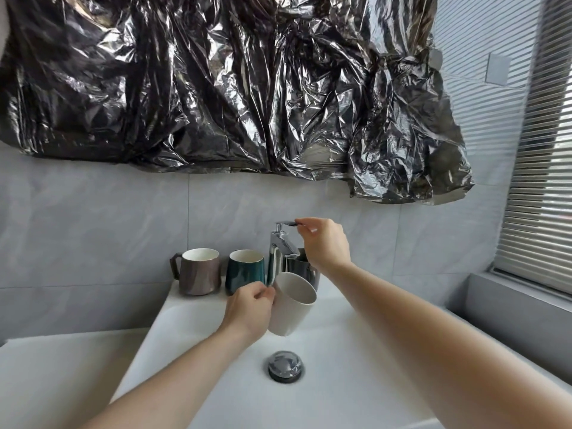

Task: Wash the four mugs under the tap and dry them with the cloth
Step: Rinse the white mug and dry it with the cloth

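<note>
My left hand grips a white mug by its side, tilted, over the white basin just below the chrome tap. My right hand pinches the tap's lever at the top. On the basin's back ledge stand a brown mug with its handle to the left and a dark green mug. A dark grey mug stands behind the tap, partly hidden by my right wrist. No water stream shows. No cloth is in view.
A round metal drain plug sits in the basin's bottom. A white counter lies to the left. Crinkled black plastic covers the wall above. A window with blinds is on the right.
</note>
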